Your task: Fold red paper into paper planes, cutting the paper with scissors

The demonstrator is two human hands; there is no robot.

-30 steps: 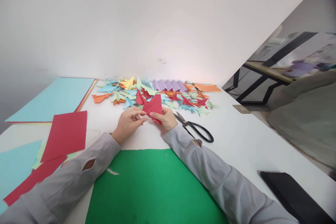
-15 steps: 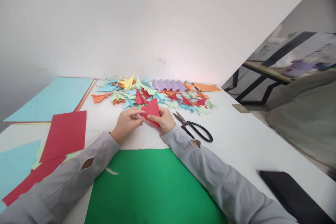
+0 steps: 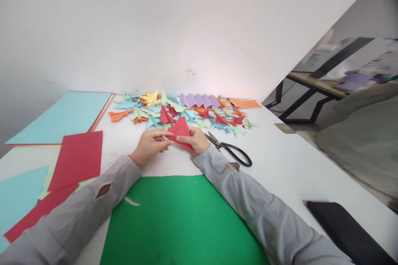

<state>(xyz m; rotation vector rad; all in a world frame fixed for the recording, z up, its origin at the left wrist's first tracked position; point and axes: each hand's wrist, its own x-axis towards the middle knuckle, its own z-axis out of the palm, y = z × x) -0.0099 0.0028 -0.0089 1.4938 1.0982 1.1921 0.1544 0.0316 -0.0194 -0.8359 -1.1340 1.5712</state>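
A folded piece of red paper [image 3: 180,129] is held up between both hands, above the white table just past the green sheet [image 3: 186,219]. My right hand [image 3: 197,140] pinches its right side, thumb in front and fingers behind. At its left edge, my left hand [image 3: 151,145] is closed, with thumb and fingertips on the paper. Behind the hands lies a pile of small folded paper planes [image 3: 152,112] in several colours. Black-handled scissors [image 3: 234,151] lie beside my right wrist, blades partly apart.
Blue sheets [image 3: 65,116] are stacked at the back left, with red paper [image 3: 77,157] and more cut paper in front. A purple pleated paper [image 3: 199,101] and orange sheets [image 3: 245,103] lie by the wall. A black flat object [image 3: 345,227] rests at the right.
My right hand and the red paper have shifted very slightly right, and the hands are a little farther apart. Both hands keep their hold on the paper.
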